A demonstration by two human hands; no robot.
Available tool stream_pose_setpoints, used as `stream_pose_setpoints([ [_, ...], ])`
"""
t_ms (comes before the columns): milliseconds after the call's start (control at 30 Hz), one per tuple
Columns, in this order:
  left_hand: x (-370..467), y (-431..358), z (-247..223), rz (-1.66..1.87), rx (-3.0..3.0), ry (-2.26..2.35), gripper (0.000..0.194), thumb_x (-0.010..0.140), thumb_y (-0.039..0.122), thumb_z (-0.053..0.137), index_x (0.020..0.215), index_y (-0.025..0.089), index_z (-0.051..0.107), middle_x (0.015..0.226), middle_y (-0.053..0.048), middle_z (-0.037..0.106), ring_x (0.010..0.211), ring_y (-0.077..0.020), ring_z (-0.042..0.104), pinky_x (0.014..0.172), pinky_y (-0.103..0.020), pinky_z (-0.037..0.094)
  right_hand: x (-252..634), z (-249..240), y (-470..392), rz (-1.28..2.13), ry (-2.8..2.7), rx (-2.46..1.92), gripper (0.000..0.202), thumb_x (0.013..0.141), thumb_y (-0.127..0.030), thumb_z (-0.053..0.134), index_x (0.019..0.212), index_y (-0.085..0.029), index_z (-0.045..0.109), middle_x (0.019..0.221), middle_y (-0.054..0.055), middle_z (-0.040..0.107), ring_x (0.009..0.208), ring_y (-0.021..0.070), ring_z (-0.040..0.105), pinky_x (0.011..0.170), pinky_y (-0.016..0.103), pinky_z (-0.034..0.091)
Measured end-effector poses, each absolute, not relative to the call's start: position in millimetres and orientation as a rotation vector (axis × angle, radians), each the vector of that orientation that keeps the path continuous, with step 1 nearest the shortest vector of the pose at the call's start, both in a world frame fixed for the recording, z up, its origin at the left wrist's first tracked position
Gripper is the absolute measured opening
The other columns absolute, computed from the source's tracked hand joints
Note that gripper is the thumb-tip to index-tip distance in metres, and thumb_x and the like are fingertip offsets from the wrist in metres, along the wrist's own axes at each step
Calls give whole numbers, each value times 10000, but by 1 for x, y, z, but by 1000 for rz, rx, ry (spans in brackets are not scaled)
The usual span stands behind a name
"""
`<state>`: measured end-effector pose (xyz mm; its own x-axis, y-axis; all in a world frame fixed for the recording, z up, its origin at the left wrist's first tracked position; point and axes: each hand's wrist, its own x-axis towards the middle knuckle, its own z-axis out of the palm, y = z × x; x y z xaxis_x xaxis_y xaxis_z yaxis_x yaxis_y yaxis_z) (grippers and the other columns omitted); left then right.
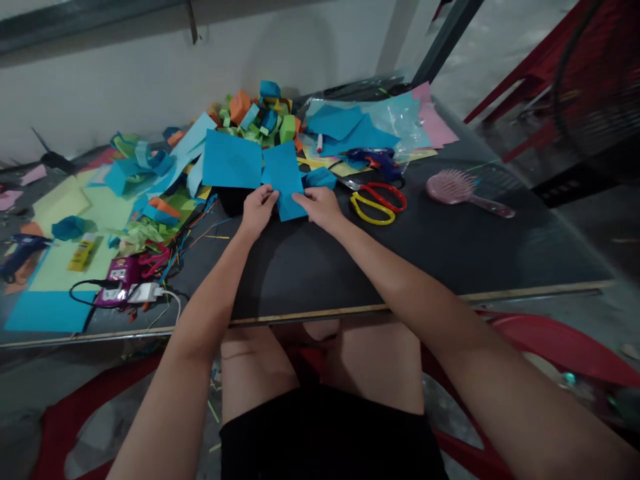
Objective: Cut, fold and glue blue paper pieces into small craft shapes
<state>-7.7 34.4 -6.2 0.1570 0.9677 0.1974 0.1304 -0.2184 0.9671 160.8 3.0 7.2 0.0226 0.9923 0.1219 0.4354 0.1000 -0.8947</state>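
A blue sheet of paper [283, 170] is held upright between my two hands, above the dark table. My left hand [259, 212] pinches its left edge, thumb on the near face. On the opposite edge, the fingers of my right hand [321, 207] are closed with the thumb pressed on the paper. Just left of it lies a wider blue sheet [233, 160], its near edge over a black object that I cannot make out. A folded blue paper piece [320, 178] sits behind my right hand. Scissors [379, 202] with red and yellow handles lie to the right.
A heap of folded paper pieces [270, 117] stands against the wall. A blue glue gun [375, 160] lies behind the scissors, and a pink hairbrush [467, 192] farther right. On the left are a glue stick [81, 252], a purple power strip [119, 280] with cords, and another glue gun [23, 253].
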Motion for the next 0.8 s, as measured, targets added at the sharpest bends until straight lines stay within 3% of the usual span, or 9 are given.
stream_pose_setpoints([
  [233, -8, 30, -1, 1216, 1411, 1194, 169, 802, 330, 670, 854, 187, 597, 592, 39, 543, 494, -78, 461, 447, -198, 361, 167, 5, 7, 1040, -1521, -1348, 385, 840, -460, 609, 589, -220, 443, 377, -73, 330, 352, 105, 420, 419, 242, 307],
  [400, -9, 30, 0, 1198, 1453, 1129, 223, 771, 371, 707, 806, 170, 616, 617, 16, 595, 522, -80, 505, 497, -205, 423, 168, 3, 8, 1067, -1518, -1320, 340, 844, -488, 601, 655, -212, 541, 374, -61, 388, 343, 111, 420, 402, 243, 324],
  [600, -13, 29, -1, 1274, 1465, 1148, 251, 745, 380, 732, 727, 177, 586, 557, 36, 539, 496, -70, 467, 485, -199, 406, 167, -1, 11, 1062, -1470, -1252, 277, 811, -483, 624, 757, -211, 628, 417, -53, 449, 370, 113, 433, 407, 247, 367],
  [800, -16, 25, 1, 1336, 1426, 1167, 419, 636, 426, 818, 609, 174, 484, 515, 66, 446, 482, -52, 402, 477, -199, 355, 169, 3, 9, 1076, -1425, -1198, 368, 727, -556, 705, 784, -199, 636, 520, -35, 532, 401, 100, 462, 412, 247, 370],
])
